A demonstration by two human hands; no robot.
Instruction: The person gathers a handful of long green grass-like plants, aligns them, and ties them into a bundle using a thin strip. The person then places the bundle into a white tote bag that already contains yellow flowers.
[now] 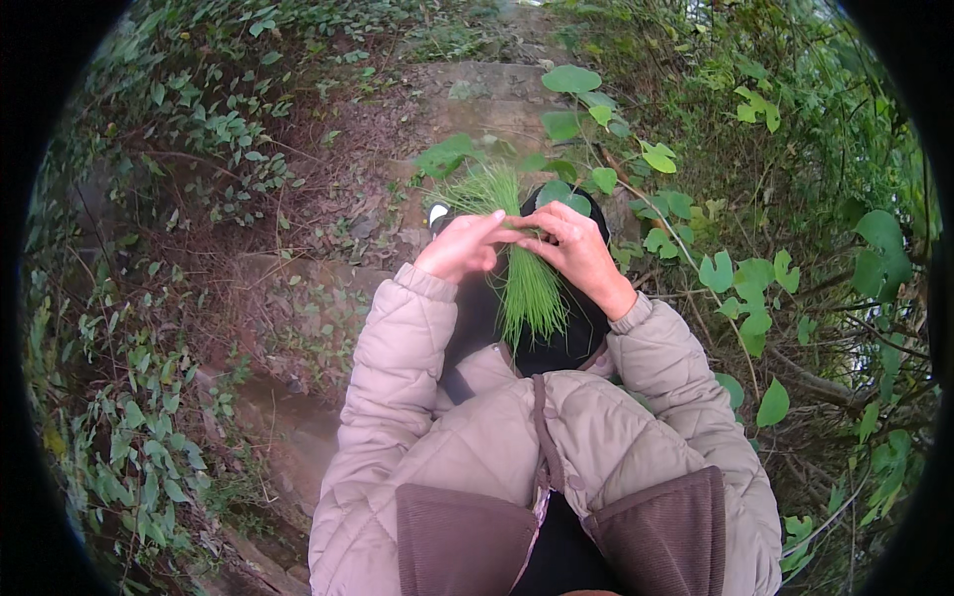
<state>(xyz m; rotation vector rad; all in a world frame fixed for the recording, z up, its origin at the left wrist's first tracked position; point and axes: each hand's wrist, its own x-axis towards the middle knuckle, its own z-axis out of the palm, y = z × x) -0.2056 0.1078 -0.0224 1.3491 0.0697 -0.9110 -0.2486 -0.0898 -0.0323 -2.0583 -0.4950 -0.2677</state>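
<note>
A bunch of long, thin green grass (532,293) lies over my dark-clad knees, its blades fanning out above and below my hands. My left hand (465,246) is at the middle of the bunch, fingers stretched across it and thumb bent beneath. From the other side my right hand (581,245) meets it, with thumb and fingers pinched together on the grass. The fingertips of both hands touch or nearly touch. Exactly which blades the right fingertips pinch is too small to make out.
Stone steps (482,119) run away ahead of me. Leafy shrubs (234,119) and dry leaf litter (333,194) cover the left side. Vine leaves (750,283) on thin stems hang close to my right arm. Part of a shoe (438,213) shows beside my left hand.
</note>
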